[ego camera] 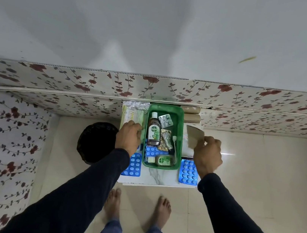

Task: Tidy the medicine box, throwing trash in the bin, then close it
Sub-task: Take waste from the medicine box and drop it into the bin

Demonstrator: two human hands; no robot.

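An open green medicine box (pixel 181 132) stands on a small white marble-top table (pixel 156 177). Inside lie a large brown Dettol bottle (pixel 154 131), a small Dettol bottle (pixel 162 160), a silver pill strip (pixel 165 121), a blue blister pack (pixel 152 151) and a small packet (pixel 165 140). My left hand (pixel 128 136) rests at the box's left side, fingers curled on a yellow-green packet (pixel 132 116). My right hand (pixel 207 154) pinches a piece of brown cardboard (pixel 194 136) just right of the box.
A black bin (pixel 95 143) stands on the floor left of the table. Blue blister packs lie at the table's front left (pixel 134 164) and front right (pixel 189 172). Two brown rolls (pixel 192 114) sit behind the box by the floral wall. My bare feet (pixel 138 207) stand before the table.
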